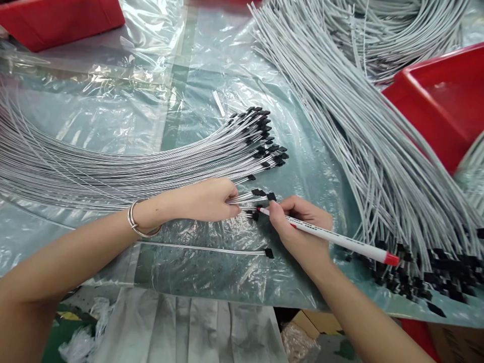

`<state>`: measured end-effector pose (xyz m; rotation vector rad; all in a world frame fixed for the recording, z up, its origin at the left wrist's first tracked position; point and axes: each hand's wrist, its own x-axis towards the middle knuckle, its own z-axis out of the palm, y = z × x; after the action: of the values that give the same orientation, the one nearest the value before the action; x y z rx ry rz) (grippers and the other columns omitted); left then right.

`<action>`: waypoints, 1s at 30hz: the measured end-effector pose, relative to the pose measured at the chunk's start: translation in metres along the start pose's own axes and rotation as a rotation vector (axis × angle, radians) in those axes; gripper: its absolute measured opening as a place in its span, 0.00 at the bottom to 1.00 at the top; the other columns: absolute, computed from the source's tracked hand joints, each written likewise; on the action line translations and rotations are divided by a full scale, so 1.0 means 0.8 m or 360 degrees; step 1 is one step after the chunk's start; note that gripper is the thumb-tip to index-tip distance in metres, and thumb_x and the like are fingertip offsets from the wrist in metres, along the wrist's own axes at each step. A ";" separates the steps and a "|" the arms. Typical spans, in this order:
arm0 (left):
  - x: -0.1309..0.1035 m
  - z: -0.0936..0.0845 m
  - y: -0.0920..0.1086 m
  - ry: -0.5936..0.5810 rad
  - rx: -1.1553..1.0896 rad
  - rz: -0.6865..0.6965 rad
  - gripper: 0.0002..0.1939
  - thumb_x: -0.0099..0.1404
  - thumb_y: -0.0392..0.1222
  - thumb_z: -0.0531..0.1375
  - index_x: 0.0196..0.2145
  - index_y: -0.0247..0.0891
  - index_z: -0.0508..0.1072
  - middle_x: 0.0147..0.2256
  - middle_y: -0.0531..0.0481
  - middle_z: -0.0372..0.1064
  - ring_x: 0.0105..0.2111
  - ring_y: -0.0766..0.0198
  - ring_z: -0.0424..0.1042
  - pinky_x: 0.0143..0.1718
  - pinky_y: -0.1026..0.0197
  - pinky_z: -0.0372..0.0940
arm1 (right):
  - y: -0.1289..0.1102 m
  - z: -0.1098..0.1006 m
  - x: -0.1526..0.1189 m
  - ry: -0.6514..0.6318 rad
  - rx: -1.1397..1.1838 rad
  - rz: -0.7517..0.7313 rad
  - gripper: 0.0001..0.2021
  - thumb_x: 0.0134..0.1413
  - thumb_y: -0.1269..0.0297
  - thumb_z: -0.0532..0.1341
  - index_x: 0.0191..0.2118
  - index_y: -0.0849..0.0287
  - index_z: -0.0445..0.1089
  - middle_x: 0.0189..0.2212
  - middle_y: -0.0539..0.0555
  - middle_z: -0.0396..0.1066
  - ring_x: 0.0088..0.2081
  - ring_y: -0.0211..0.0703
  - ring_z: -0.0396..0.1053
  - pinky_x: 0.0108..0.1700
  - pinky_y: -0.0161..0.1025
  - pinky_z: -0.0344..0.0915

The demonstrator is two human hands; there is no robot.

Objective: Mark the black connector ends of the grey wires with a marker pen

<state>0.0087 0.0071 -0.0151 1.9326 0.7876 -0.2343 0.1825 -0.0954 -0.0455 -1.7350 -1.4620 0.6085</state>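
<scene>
My left hand [206,200] is closed on a few thin grey cables, their black connectors [258,192] poking out to the right of the fingers. A white marker pen [336,236] with a red end rests in the grip of my right hand [302,224]. Its red tip touches or nearly touches one of the held connectors; I cannot tell which. Behind my left hand a fanned bundle of grey cables [159,161] ends in many black connectors [260,126]. One single cable [212,249] lies apart, nearer the table's front edge.
A thick bundle of grey cables [340,101] runs down the right side, its black connectors near the front edge. Red bins stand at the upper left [68,22] and right [446,106]. Clear plastic film [113,111] covers the table. Below the edge lie cardboard [313,322] and crumpled plastic.
</scene>
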 end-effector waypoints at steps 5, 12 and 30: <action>0.001 0.001 -0.002 0.0012 -0.0020 0.0006 0.16 0.57 0.43 0.54 0.18 0.38 0.50 0.16 0.57 0.44 0.16 0.71 0.45 0.19 0.62 0.41 | -0.001 0.000 0.001 -0.0040 -0.0008 -0.0023 0.14 0.51 0.64 0.59 0.18 0.58 0.61 0.13 0.46 0.55 0.17 0.32 0.52 0.20 0.33 0.50; 0.001 0.003 -0.011 -0.0027 -0.0094 0.0010 0.17 0.59 0.47 0.53 0.20 0.38 0.51 0.17 0.56 0.43 0.16 0.71 0.43 0.19 0.61 0.39 | 0.000 -0.009 -0.003 0.0035 0.0124 -0.0031 0.14 0.51 0.64 0.59 0.17 0.58 0.62 0.13 0.47 0.58 0.16 0.34 0.54 0.19 0.34 0.52; -0.008 -0.004 -0.003 -0.0263 -0.0482 0.0031 0.14 0.62 0.50 0.54 0.29 0.35 0.63 0.29 0.52 0.68 0.15 0.76 0.60 0.15 0.70 0.55 | 0.007 -0.028 0.005 -0.0445 0.0009 -0.0299 0.12 0.49 0.61 0.64 0.39 0.58 0.69 0.28 0.52 0.73 0.18 0.33 0.60 0.26 0.36 0.63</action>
<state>0.0021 0.0079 -0.0124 1.6131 0.6536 -0.2447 0.2043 -0.0973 -0.0366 -1.5306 -1.7900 0.7764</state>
